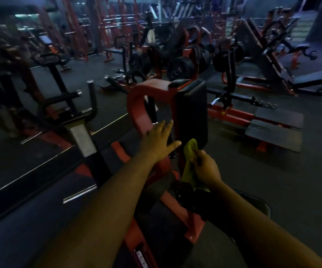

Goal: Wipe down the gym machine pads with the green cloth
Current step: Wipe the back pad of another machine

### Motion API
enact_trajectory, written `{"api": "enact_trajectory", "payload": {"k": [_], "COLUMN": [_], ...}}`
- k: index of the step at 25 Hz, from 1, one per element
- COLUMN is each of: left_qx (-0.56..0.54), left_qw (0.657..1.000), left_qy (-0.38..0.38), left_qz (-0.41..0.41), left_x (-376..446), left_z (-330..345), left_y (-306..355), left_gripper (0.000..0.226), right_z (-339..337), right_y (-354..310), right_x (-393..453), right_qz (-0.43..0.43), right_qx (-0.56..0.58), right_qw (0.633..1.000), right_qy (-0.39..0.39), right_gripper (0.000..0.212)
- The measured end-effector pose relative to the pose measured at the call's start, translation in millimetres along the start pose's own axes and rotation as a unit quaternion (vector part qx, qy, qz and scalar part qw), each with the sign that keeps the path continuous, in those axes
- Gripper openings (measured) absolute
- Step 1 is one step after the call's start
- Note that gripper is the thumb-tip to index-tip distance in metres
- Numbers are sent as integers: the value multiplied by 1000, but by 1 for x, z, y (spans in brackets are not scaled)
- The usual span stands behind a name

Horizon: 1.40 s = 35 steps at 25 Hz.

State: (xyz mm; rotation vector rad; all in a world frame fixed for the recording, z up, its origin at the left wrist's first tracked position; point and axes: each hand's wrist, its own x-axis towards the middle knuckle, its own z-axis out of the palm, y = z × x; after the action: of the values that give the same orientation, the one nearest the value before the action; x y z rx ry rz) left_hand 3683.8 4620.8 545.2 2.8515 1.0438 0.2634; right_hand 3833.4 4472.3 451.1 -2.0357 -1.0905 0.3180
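Left to right: my left hand is lying flat, fingers spread and holding nothing, bracing on the red frame just left of the upright pad. My right hand is sitting a little lower and nearer to me, grip pinching the green cloth bunched between thumb and fingers; the cloth's loose tail is hanging down toward my wrist and its top fold is poking up ahead of the knuckles. The black upright pad is standing directly ahead of and above the cloth, long axis running near vertical, its lower edge just beside the cloth's top fold; can't tell if they're touching. The right hand is the nearer one to the pad face and it's carrying the cloth, so I'm judging the next move as pushing the cloth forward and up onto that face, then stroking along the vertical axis. Lighting is dim, pad edges are reading soft.
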Motion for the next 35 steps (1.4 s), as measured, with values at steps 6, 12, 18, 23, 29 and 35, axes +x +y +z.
{"api": "enact_trajectory", "payload": {"k": [6, 12, 18, 23, 29, 35], "left_qx": [8, -21, -32, -31, -28, -12], "left_qw": [980, 917, 823, 736, 631, 546], "left_qy": [-30, -44, -25, -5, 48, 64], "left_qz": [-198, -395, -566, -676, -773, -835], "left_x": [-159, -350, -551, -727, -953, -1128], "left_z": [81, 99, 84, 69, 41, 17], "left_y": [22, 105, 190, 267, 362, 429], "left_gripper": [88, 88, 90, 89, 88, 89], "right_z": [28, 39, 58, 68, 63, 55], "right_y": [25, 22, -29, -76, -128, -175], "right_x": [-38, -152, -322, -498, -751, -950], "right_qz": [-91, -238, -388, -491, -578, -595], "right_qx": [-40, -79, -48, -53, -27, -9], "right_qw": [980, 910, 818, 724, 619, 559], "right_qy": [-172, -331, -423, -482, -530, -577], "right_gripper": [42, 41, 35, 31, 31, 35]}}
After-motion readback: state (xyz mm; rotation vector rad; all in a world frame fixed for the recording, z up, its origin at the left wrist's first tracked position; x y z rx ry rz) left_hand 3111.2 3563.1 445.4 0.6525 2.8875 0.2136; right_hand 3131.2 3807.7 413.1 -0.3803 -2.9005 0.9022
